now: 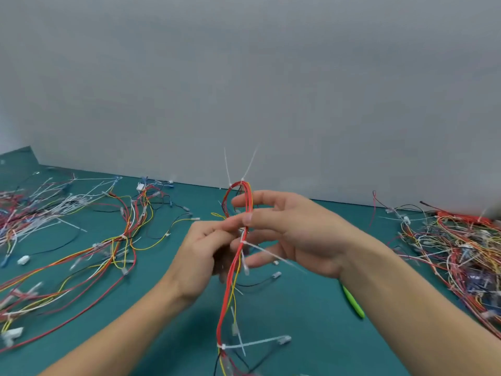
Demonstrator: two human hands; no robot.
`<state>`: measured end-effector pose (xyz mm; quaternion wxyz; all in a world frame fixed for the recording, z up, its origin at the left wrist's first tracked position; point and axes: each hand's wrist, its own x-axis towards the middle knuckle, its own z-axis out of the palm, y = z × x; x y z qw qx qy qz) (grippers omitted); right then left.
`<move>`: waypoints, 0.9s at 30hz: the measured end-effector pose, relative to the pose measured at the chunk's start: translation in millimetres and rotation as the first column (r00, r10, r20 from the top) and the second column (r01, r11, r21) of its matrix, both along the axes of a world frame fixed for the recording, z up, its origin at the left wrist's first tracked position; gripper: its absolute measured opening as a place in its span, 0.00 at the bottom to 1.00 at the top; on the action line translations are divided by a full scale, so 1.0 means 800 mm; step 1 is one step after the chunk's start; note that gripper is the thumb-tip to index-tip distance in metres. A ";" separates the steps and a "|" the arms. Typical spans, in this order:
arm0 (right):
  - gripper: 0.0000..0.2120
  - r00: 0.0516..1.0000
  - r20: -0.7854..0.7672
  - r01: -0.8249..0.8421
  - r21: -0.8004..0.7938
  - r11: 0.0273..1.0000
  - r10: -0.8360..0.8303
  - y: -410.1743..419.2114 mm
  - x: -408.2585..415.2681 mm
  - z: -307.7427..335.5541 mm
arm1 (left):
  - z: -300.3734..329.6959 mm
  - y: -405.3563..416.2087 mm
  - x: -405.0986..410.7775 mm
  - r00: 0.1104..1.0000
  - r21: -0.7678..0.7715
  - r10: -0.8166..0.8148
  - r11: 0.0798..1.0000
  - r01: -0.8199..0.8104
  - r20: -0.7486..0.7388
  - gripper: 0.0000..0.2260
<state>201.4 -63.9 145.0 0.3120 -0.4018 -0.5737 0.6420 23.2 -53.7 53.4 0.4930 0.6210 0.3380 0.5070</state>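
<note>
A plain pale grey wall (pixel 244 77) filled the upper half of the view and met a table (pixel 298 321) covered in a smooth teal-green mat.

Above the middle of the table, raised clear of the mat, a person held a long bundle of red and yellow wires (pixel 230 299) upright between both hands. The left hand (pixel 200 256) had its fingers curled and pinched the bundle at mid-height. The right hand (pixel 292 234) pinched the same spot between thumb and forefinger, with its other fingers spread loosely. The bundle looped over at the top, and thin white plastic cable ties (pixel 227 164) stuck up from the loop; the lower end hung down towards the near edge.

To the left, a loose spread of red, yellow, white and black wire harnesses (pixel 108 240) lay on the mat. To the right, a denser heap of tangled coloured wires (pixel 461 253) lay against the wall. A bright green slender tool handle (pixel 353 302) lay on the mat just beneath the right forearm, partly hidden.
</note>
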 end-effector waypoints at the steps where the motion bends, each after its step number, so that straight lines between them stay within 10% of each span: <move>1: 0.14 0.998 0.041 0.041 0.036 0.998 -0.043 0.002 0.000 -0.003 | 0.002 -0.007 -0.003 0.998 -0.077 -0.064 0.995 0.064 0.001 0.08; 4: 0.12 0.969 0.215 0.085 0.160 0.983 -0.119 0.007 0.000 -0.018 | -0.005 -0.022 -0.020 0.973 -0.279 -0.229 0.933 0.226 0.024 0.14; 11: 0.10 0.952 0.037 0.295 0.158 0.942 -0.304 0.028 0.001 -0.055 | -0.015 -0.042 -0.053 0.715 -0.464 -0.688 0.678 0.570 -0.126 0.28; 15: 0.09 0.965 0.005 0.262 0.078 0.962 -0.264 0.022 0.022 -0.080 | -0.010 -0.050 -0.050 0.783 -0.426 -0.593 0.767 0.479 -0.187 0.10; 18: 0.06 0.911 0.097 0.383 0.156 0.911 -0.400 0.017 0.056 -0.093 | 0.001 -0.051 -0.046 0.894 -0.382 -0.445 0.836 0.394 -0.053 0.16; 20: 0.05 0.716 0.358 0.457 0.407 0.791 -0.599 0.020 0.099 -0.094 | 0.010 -0.050 -0.049 0.945 -0.391 -0.313 0.862 0.324 0.095 0.22; 23: 0.19 0.135 0.812 0.180 0.544 0.819 -0.569 0.022 0.162 -0.099 | 0.011 -0.046 -0.050 0.938 -0.513 -0.092 0.817 0.263 0.334 0.25; 27: 0.40 0.028 0.931 0.144 0.356 0.923 -0.363 0.018 0.183 -0.132 | 0.000 -0.044 -0.040 0.860 -0.661 0.077 0.676 0.326 0.504 0.23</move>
